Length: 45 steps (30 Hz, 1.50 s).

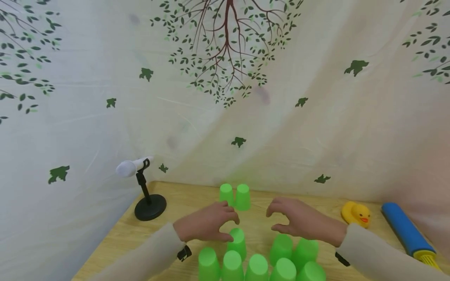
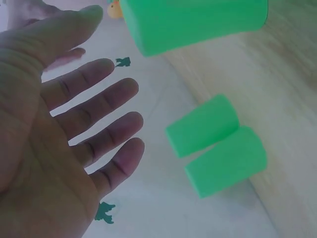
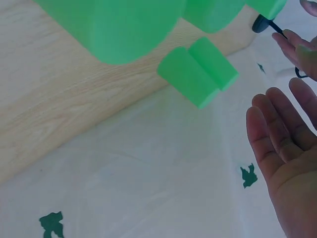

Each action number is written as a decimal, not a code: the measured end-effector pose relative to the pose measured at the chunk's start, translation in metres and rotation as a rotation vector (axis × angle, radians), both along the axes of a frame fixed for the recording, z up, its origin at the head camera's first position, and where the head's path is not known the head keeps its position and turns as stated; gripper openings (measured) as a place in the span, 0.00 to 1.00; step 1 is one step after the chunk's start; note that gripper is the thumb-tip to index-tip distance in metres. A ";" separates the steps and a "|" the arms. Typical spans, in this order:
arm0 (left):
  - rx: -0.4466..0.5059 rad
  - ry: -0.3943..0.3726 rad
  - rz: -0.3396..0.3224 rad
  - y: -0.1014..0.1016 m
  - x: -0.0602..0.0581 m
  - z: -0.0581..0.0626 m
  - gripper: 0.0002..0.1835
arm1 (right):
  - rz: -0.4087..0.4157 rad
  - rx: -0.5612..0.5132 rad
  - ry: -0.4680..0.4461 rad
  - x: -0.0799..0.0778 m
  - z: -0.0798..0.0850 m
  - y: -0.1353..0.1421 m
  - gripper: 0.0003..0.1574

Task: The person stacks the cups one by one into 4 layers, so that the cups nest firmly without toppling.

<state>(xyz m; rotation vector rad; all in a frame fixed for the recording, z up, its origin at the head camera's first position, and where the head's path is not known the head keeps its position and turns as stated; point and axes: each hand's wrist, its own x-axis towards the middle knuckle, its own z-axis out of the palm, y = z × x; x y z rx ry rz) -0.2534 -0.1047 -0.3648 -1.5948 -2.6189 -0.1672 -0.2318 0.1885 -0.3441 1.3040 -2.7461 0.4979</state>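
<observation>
Several bright green plastic cups stand upside down on the table. My left hand [image 1: 211, 222] hovers with loosely bent fingers and holds nothing; in the left wrist view its palm and fingers [image 2: 113, 101] are bare. Just below its thumb stands a single cup [image 1: 238, 245]. A pair of cups [image 1: 243, 198] stands side by side at the back edge, partly behind that hand. My right hand [image 1: 299, 218] is raised, thumb apart from fingers, with nothing in it. Under it are two cups [image 1: 281, 248], behind a front row of cups [image 1: 257, 268] cut off by the frame's bottom.
At the back left is a white microphone [image 1: 131, 168] on a black stand [image 1: 150, 207]. A yellow rubber duck [image 1: 355, 214] and a blue tube with a yellow end [image 1: 408, 228] lie to the right. A leaf-printed curtain [image 1: 197, 156] hangs behind the wooden table [image 1: 186, 199].
</observation>
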 end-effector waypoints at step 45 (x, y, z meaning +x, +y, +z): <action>0.114 -0.047 -0.076 0.004 -0.009 -0.009 0.11 | -0.115 -0.096 0.050 0.026 -0.047 0.029 0.16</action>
